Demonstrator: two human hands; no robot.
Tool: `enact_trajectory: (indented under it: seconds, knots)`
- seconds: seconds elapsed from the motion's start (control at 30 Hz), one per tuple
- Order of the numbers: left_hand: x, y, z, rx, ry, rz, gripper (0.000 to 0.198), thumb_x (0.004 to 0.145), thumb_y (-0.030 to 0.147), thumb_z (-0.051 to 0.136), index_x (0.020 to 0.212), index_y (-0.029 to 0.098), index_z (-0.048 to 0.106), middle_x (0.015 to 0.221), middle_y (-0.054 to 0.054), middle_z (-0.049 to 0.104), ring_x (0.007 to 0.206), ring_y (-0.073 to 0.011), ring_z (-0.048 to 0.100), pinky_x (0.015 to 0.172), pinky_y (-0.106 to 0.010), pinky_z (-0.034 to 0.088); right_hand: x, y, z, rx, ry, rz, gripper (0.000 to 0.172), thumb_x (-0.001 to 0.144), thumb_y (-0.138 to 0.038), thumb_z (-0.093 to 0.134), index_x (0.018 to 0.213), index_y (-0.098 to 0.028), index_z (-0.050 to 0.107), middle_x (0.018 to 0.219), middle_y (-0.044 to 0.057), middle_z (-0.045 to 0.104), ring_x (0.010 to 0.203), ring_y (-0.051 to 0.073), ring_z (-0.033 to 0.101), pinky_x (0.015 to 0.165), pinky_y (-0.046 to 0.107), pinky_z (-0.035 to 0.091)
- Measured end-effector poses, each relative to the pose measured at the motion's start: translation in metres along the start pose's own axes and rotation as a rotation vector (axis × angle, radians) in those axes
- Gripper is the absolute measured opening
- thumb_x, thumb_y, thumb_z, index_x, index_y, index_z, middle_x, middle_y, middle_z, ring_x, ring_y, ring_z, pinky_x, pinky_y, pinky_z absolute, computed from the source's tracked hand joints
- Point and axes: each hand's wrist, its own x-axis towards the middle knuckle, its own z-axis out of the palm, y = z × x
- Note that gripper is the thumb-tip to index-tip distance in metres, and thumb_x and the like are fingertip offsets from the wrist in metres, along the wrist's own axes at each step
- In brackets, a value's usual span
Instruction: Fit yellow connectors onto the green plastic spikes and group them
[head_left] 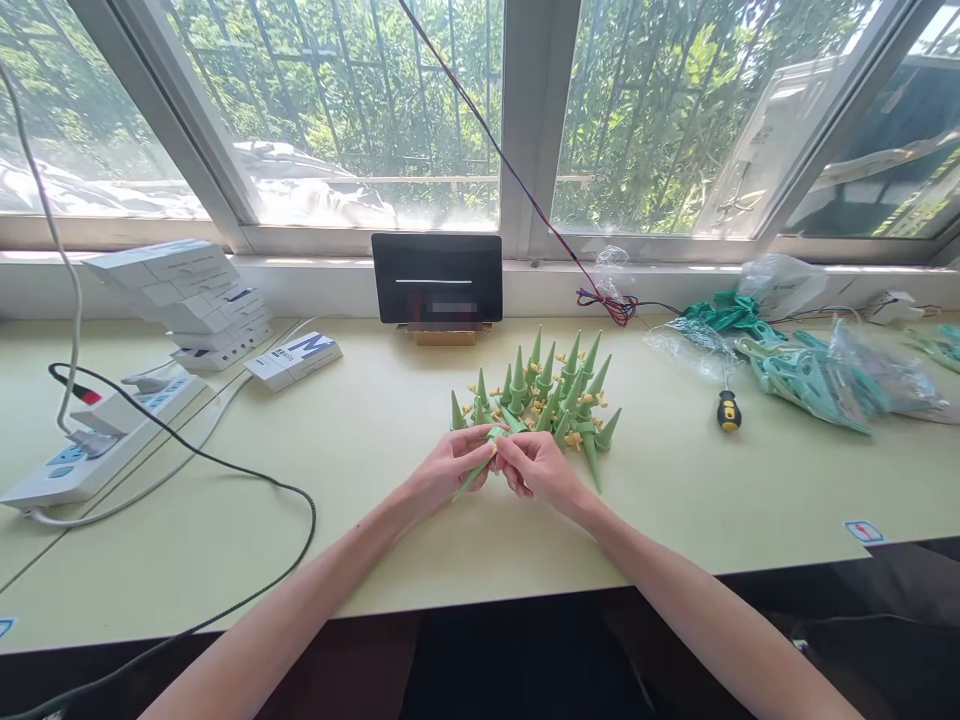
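My left hand [452, 463] is closed round a green plastic spike [474, 478], its pointed end slanting down to the left. At the spike's wider end, my right hand [541, 463] pinches with thumb and forefinger, where a bit of yellow shows; the fingers largely hide this small piece. Just beyond both hands stands a cluster of similar green spikes [517, 385], most upright with points up and small yellow parts among them. One spike [592, 462] in the cluster leans with its tip toward me.
A tablet [437, 280] stands at the back. White boxes [202, 300] and a power strip [97, 440] are on the left, with a black cable [225, 465] crossing the table. To the right lie a screwdriver [728, 412] and bagged green parts [802, 375].
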Motion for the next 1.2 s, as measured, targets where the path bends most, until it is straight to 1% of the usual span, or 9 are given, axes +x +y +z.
enact_trajectory:
  seconds: [0.13, 0.3, 0.37, 0.6, 0.83, 0.97, 1.07, 1.13, 1.2]
  knots:
    - [0.0, -0.004, -0.002, 0.018, -0.033, 0.019, 0.049, 0.089, 0.045, 0.066, 0.125, 0.013, 0.061, 0.076, 0.0, 0.051, 0.05, -0.0044, 0.04, 0.05, -0.023, 0.028, -0.001, 0.003, 0.0, 0.003, -0.001, 0.003, 0.051, 0.093, -0.058, 0.056, 0.066, -0.015, 0.062, 0.045, -0.005, 0.049, 0.032, 0.006, 0.04, 0.033, 0.023, 0.028]
    - [0.0, -0.007, -0.004, 0.034, -0.044, 0.032, 0.041, 0.09, 0.044, 0.065, 0.114, 0.011, 0.064, 0.077, -0.001, 0.052, 0.053, -0.0053, 0.043, 0.052, -0.022, 0.031, -0.001, 0.003, -0.001, 0.006, -0.002, 0.003, 0.051, 0.093, -0.058, 0.056, 0.065, -0.015, 0.061, 0.045, -0.004, 0.05, 0.032, 0.007, 0.04, 0.032, 0.023, 0.028]
    - [0.0, -0.008, -0.005, 0.035, -0.048, 0.029, 0.04, 0.09, 0.044, 0.065, 0.113, 0.011, 0.064, 0.078, -0.002, 0.053, 0.054, -0.0057, 0.043, 0.052, -0.022, 0.031, -0.001, 0.003, -0.001, 0.004, -0.003, 0.008, 0.052, 0.092, -0.059, 0.056, 0.064, -0.015, 0.061, 0.045, -0.004, 0.05, 0.032, 0.007, 0.04, 0.032, 0.023, 0.028]
    - [0.0, -0.009, -0.004, 0.029, -0.042, 0.031, 0.046, 0.089, 0.044, 0.065, 0.121, 0.011, 0.063, 0.079, -0.003, 0.055, 0.056, -0.0067, 0.044, 0.05, -0.021, 0.032, -0.001, 0.003, 0.0, -0.004, -0.001, 0.014, 0.052, 0.092, -0.06, 0.056, 0.064, -0.016, 0.061, 0.045, -0.004, 0.05, 0.032, 0.008, 0.04, 0.032, 0.024, 0.028]
    - [0.0, -0.008, -0.003, 0.08, 0.004, 0.034, 0.044, 0.089, 0.048, 0.064, 0.114, 0.013, 0.064, 0.076, -0.001, 0.056, 0.051, -0.0055, 0.044, 0.049, -0.021, 0.032, 0.0, 0.003, 0.003, -0.027, 0.031, 0.026, 0.052, 0.092, -0.06, 0.055, 0.064, -0.016, 0.06, 0.044, -0.004, 0.048, 0.033, 0.008, 0.039, 0.034, 0.025, 0.029]
    - [0.0, -0.008, -0.005, 0.154, 0.099, 0.023, 0.047, 0.088, 0.052, 0.063, 0.115, 0.014, 0.061, 0.074, -0.001, 0.061, 0.052, -0.0074, 0.049, 0.048, -0.021, 0.035, 0.0, 0.002, 0.004, -0.124, 0.06, -0.005, 0.051, 0.094, -0.057, 0.053, 0.065, -0.016, 0.06, 0.043, -0.005, 0.048, 0.035, 0.008, 0.039, 0.039, 0.025, 0.034]
    - [0.0, -0.008, -0.007, 0.228, 0.168, 0.022, 0.048, 0.086, 0.055, 0.064, 0.112, 0.015, 0.058, 0.07, -0.001, 0.063, 0.047, -0.0072, 0.045, 0.042, -0.02, 0.032, -0.001, 0.005, 0.004, -0.262, 0.124, -0.063, 0.049, 0.094, -0.055, 0.053, 0.062, -0.017, 0.056, 0.044, -0.004, 0.046, 0.039, 0.009, 0.039, 0.043, 0.025, 0.034]
    - [0.0, -0.008, -0.009, 0.285, 0.196, 0.049, 0.045, 0.086, 0.056, 0.064, 0.105, 0.015, 0.058, 0.059, 0.004, 0.057, 0.04, -0.006, 0.04, 0.039, -0.019, 0.029, -0.001, 0.008, 0.004, -0.399, 0.182, -0.13, 0.049, 0.094, -0.053, 0.051, 0.06, -0.018, 0.053, 0.047, -0.003, 0.044, 0.044, 0.01, 0.038, 0.045, 0.025, 0.031]
    - [0.0, -0.009, -0.011, 0.336, 0.207, 0.079, 0.042, 0.086, 0.055, 0.064, 0.098, 0.015, 0.058, 0.053, 0.006, 0.052, 0.036, -0.0052, 0.037, 0.038, -0.019, 0.028, -0.001, 0.012, 0.002, -0.527, 0.225, -0.185, 0.05, 0.096, -0.051, 0.049, 0.057, -0.019, 0.049, 0.049, -0.003, 0.041, 0.047, 0.011, 0.034, 0.048, 0.026, 0.028]
